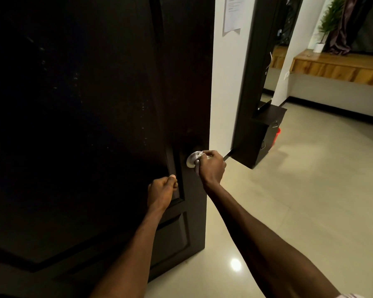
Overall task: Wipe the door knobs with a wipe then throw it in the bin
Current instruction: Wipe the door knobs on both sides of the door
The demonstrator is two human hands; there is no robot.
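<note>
Head view, door: a dark panelled door (95, 125) fills the left half of the picture, its free edge toward the white wall (224, 93).
Head view, door knob: a round silver door knob (191, 161) sits near the door's free edge, at mid height in the picture; only its left part shows.
Head view, right hand: the right hand (211, 166) is curled round the knob from the right, fingers wrapped over it.
Head view, wipe: a small pale scrap, seemingly the wipe (201, 155), shows between the fingertips and the knob; most of it is hidden.
Head view, left hand: the left hand (163, 189) is fisted against the door's raised moulding, below and left of the knob; whether it holds anything cannot be told.
Head view, surroundings: a paper notice (233, 16) hangs on the wall; a dark cabinet (256, 136) stands beyond, a red bin (277, 137) just behind it on the pale tiled floor (310, 190).
</note>
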